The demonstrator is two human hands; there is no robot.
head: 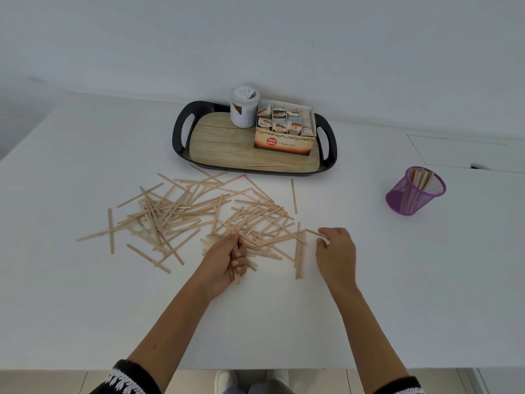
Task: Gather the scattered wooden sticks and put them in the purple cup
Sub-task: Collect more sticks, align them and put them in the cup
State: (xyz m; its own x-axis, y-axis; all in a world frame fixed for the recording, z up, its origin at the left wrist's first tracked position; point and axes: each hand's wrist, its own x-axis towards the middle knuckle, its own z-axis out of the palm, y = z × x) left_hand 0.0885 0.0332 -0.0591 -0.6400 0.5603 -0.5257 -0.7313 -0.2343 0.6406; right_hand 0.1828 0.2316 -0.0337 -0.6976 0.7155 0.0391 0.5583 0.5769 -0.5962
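Note:
Many thin wooden sticks (181,214) lie scattered across the middle of the white table. My left hand (227,260) grips a small bundle of sticks at the pile's near edge. My right hand (336,251) is to the right of the pile, and its fingertips pinch the end of a single stick (312,232). The purple mesh cup (414,190) stands at the right, apart from both hands, with several sticks upright inside it.
A black tray (181,137) with a wood-pattern base sits behind the pile, holding a ginger tea box (284,143), a white jar (244,106) and one stray stick (265,165). The table's front edge runs near the bottom; a wall is behind.

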